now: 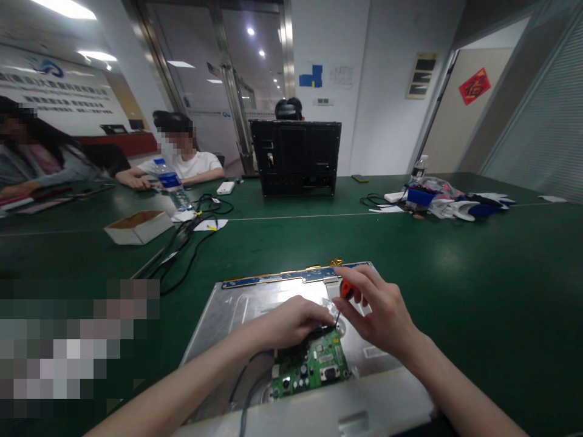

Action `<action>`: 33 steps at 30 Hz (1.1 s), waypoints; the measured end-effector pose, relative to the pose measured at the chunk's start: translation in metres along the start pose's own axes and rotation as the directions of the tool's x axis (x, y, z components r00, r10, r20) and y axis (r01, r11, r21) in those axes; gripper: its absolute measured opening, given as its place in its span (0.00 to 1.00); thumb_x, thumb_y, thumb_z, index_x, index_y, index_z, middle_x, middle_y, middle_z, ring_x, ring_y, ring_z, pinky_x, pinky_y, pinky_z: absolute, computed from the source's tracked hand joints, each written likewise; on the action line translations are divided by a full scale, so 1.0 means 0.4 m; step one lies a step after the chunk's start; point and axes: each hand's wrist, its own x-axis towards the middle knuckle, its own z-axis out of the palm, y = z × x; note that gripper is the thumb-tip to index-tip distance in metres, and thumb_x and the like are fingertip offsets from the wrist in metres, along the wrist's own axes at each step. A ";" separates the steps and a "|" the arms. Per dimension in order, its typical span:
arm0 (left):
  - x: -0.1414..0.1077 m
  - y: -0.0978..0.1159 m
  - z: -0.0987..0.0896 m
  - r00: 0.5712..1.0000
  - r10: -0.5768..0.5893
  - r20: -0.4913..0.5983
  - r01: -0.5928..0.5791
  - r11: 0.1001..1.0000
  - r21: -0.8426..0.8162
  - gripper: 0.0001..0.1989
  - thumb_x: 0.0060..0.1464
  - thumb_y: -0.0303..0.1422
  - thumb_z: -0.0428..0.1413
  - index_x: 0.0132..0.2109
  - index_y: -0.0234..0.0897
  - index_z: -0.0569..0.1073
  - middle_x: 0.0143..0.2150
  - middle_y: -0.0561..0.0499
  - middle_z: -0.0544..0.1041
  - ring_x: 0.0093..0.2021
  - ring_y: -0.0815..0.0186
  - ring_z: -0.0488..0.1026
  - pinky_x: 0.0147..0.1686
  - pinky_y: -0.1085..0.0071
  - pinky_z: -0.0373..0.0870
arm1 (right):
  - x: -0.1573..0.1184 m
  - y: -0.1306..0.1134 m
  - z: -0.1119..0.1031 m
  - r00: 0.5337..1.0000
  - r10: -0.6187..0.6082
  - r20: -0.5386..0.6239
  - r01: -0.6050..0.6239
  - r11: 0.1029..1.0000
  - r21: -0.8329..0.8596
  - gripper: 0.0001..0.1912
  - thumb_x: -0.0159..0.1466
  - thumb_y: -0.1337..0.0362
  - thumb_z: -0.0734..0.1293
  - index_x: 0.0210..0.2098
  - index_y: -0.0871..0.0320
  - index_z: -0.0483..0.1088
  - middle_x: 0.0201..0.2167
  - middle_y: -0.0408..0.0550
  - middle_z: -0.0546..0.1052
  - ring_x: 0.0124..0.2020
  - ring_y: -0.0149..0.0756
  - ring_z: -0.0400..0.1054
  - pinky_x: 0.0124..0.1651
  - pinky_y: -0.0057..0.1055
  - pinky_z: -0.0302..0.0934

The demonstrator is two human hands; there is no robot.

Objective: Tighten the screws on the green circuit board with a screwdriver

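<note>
My right hand [380,306] is closed around the red and black handle of a screwdriver [347,289]. The thin shaft points down to the upper edge of a green circuit board [312,364]. My left hand [298,320] rests over that same edge, fingers curled together near the shaft's tip. What those fingers pinch, if anything, is hidden, though a dark part shows under them. Beneath the board lies a large silver metal panel [228,325], with a narrow blue circuit strip [268,279] along its far edge. Dark cables run from the board's left side.
Black cables [189,237], an open white box [139,229] and a water bottle [172,185] are at the left. A black monitor-like unit [298,158] stands across the green table [478,303]. Blue trays with plastic bags [444,197] lie far right. Other people sit opposite.
</note>
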 end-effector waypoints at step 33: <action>0.001 0.004 0.001 1.000 -0.012 -0.013 0.013 1.000 0.005 0.16 0.58 0.20 0.51 0.48 0.39 0.78 0.43 0.50 0.81 0.41 0.65 0.77 0.40 0.75 0.67 | 0.149 -0.022 -0.088 0.847 0.228 0.480 0.036 0.876 -0.480 0.11 0.60 0.61 0.67 0.22 0.56 0.72 0.18 0.46 0.73 0.17 0.33 0.62 0.20 0.30 0.38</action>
